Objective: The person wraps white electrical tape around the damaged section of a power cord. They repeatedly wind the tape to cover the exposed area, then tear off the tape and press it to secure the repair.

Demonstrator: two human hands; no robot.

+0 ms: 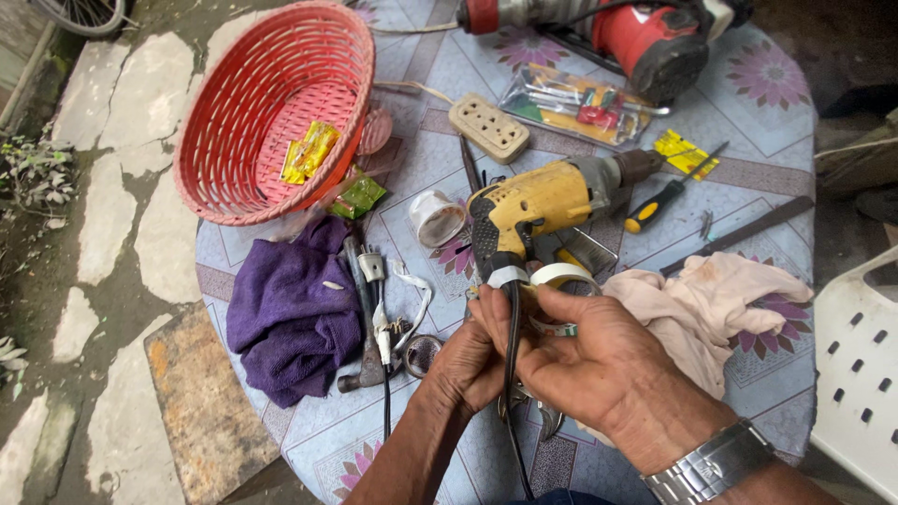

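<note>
Fingers (524, 313) grip tape roll (561, 277); red basket (224, 201) holds yellow packets (309, 150).

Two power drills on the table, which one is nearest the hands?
The yellow power drill, directly above both hands; the red power drill lies at the table's far edge.

The person's arms are bare, with no sleeves. A shiny silver metal watch band (711, 465) sits on the right wrist.

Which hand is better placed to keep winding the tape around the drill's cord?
Probably the right hand: it lies over the tape roll beside the yellow drill. The left hand is lower, gripping the black cord, so it looks better suited to steadying.
</note>
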